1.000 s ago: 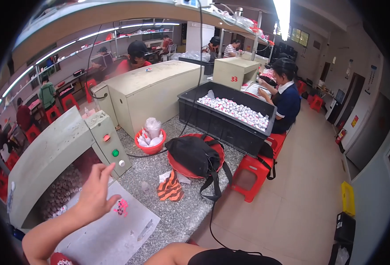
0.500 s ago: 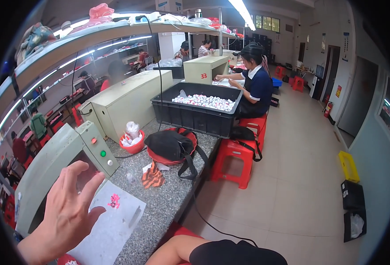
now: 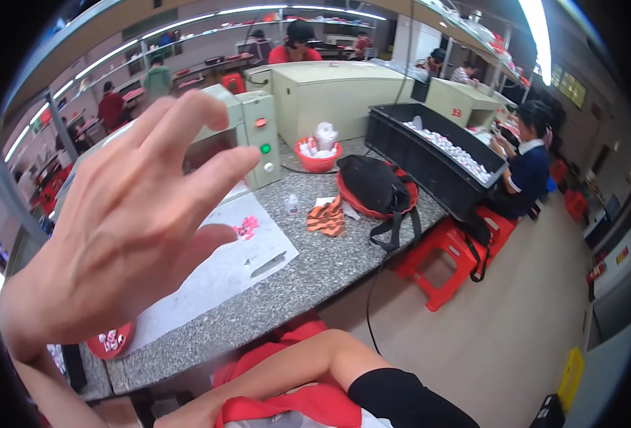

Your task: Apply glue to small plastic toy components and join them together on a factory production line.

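Observation:
My left hand (image 3: 137,207) is raised in front of the bench at the left, fingers curled and spread, with nothing between them. It is open and hides part of a pale machine (image 3: 258,114) with red, green and white buttons. Beneath and beyond it lies a white paper sheet (image 3: 208,285) bearing small pink pieces (image 3: 246,227) and a dark smear. A red dish (image 3: 112,341) of small white-and-red pieces stands by my wrist. My right forearm (image 3: 280,378) crosses low over my lap; the right hand is outside the frame.
On the granite bench (image 3: 315,274) are a small bottle (image 3: 293,205), an orange striped cloth (image 3: 326,217), a black bag (image 3: 372,184), a red bowl (image 3: 317,162) of white bottles and a black crate (image 3: 430,157). Red stools (image 3: 440,267) and a seated co-worker (image 3: 529,160) are at right. A cable hangs off the edge.
My view has swung left, so the bench things sit farther right. My left hand appears larger and higher, still empty. My right forearm shows more fully.

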`<act>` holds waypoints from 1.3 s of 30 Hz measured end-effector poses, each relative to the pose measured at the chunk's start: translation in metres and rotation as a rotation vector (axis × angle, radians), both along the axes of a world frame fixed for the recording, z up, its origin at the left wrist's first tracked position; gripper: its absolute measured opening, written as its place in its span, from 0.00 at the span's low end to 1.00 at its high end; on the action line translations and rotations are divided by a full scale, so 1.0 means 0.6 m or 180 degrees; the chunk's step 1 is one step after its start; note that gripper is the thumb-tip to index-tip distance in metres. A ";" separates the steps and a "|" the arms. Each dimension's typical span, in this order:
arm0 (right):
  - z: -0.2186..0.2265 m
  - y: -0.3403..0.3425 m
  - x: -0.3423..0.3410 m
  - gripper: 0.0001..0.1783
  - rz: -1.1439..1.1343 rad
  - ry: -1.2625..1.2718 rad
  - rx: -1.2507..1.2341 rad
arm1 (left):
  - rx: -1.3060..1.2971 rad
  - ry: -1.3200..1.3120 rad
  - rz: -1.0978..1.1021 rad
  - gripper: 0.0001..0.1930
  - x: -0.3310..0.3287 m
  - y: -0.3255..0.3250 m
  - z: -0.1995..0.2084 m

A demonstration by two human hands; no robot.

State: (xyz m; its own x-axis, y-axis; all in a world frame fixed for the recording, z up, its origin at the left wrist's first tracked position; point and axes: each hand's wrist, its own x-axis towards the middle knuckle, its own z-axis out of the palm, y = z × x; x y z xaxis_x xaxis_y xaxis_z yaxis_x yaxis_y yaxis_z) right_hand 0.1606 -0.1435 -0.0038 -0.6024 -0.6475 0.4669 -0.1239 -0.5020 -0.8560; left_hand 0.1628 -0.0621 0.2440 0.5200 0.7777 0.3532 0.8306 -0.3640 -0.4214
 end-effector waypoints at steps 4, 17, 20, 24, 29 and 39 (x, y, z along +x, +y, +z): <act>0.001 -0.031 -0.017 0.34 -0.0085 -0.0432 -0.0512 | -0.0032 0.0015 0.0044 0.32 -0.026 0.021 -0.017; 0.015 0.046 -0.015 0.48 0.0280 -0.1043 -0.1426 | -0.0620 -0.0290 -0.0054 0.26 -0.092 0.164 -0.123; 0.001 0.097 -0.028 0.51 0.0859 -0.0887 -0.1320 | -0.0708 -0.0469 -0.0065 0.26 -0.116 0.197 -0.149; -0.049 0.182 0.020 0.20 -0.0429 -0.0800 0.0017 | -0.0745 -0.1574 -0.0024 0.18 -0.173 0.260 -0.255; -0.039 0.422 0.162 0.12 -0.5526 -0.0180 0.2914 | -0.1325 -0.3801 0.0670 0.19 -0.227 0.351 -0.482; -0.185 0.638 0.222 0.09 -0.7291 -0.1533 0.3535 | -0.0908 -0.4694 0.0019 0.20 -0.094 0.493 -0.622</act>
State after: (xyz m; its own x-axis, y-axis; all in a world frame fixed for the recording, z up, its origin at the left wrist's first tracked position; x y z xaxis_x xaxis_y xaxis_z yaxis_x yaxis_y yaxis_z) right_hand 0.2936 0.2391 -0.1149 -0.2688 0.9153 0.3000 0.5893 0.4026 -0.7004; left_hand 0.1062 0.2340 -0.1291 -0.1611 0.9095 0.3832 0.4363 -0.2826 0.8543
